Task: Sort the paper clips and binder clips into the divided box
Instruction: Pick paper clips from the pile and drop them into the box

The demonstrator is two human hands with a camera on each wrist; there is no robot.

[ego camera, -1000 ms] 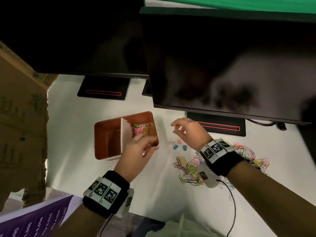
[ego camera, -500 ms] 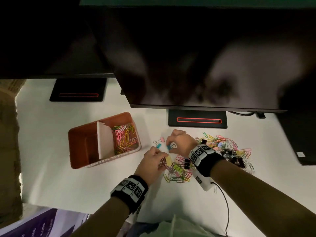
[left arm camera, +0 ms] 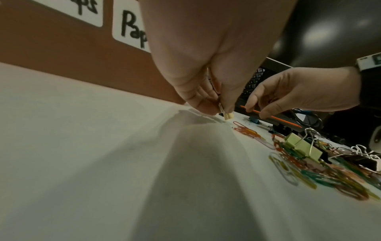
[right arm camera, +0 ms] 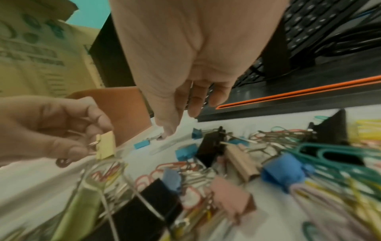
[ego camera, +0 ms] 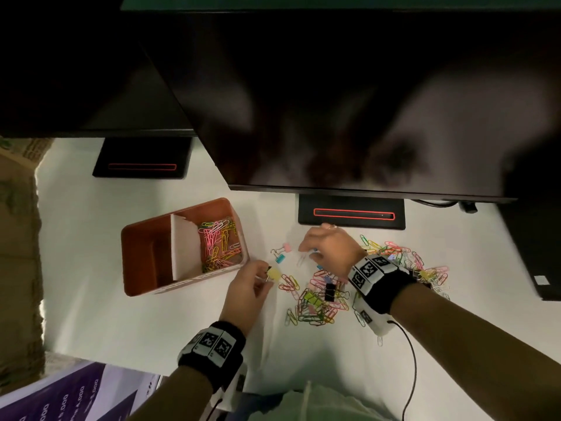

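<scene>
The brown divided box [ego camera: 145, 238] stands left of centre; its right compartment holds several coloured paper clips [ego camera: 220, 244], and its left compartment looks empty. My left hand [ego camera: 267, 273] pinches a small yellow binder clip [ego camera: 274, 273] by its wire handles, just off the table, right of the box. The wrist views show the same clip [left arm camera: 227, 116] [right arm camera: 105, 146]. My right hand [ego camera: 306, 253] hovers with fingers hanging down over small blue [ego camera: 280, 258] and pink [ego camera: 286, 247] binder clips, its thumb tip [right arm camera: 167, 132] at the table, holding nothing. A mixed pile [ego camera: 318, 299] lies below it.
A second heap of clips [ego camera: 409, 259] lies right of my right wrist. Two dark monitors overhang the back, their stands [ego camera: 352, 214] on the white table. A cardboard box [ego camera: 18, 238] stands at the left edge. A wrist cable [ego camera: 409, 360] trails at bottom right.
My left hand left the box, went to the pile and took hold of the yellow binder clip, now raised slightly. My right hand dropped toward the small binder clips.
</scene>
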